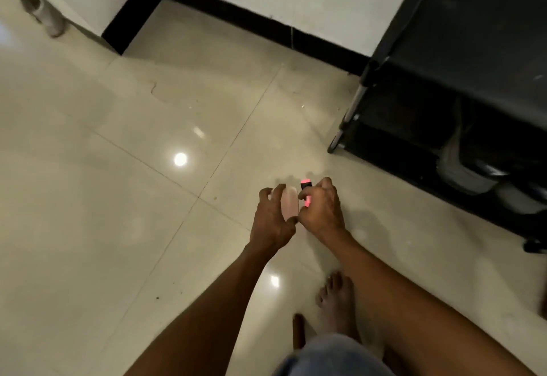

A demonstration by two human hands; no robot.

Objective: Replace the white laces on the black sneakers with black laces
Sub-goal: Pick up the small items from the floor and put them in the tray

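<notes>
A small pale packet point(289, 201) is held between the curled left hand point(271, 219) and right hand point(321, 210); seemingly a preparatory step, no sneakers being identifiable; opening is judged next.

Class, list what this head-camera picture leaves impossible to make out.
- Small packet, head view: both hands cover it and it is blurred; contents unreadable.
- Left hand and right hand: grips smeared by motion.
- Shoe rack: cut off at the right edge, shelves too dark to identify the shoes.
</notes>
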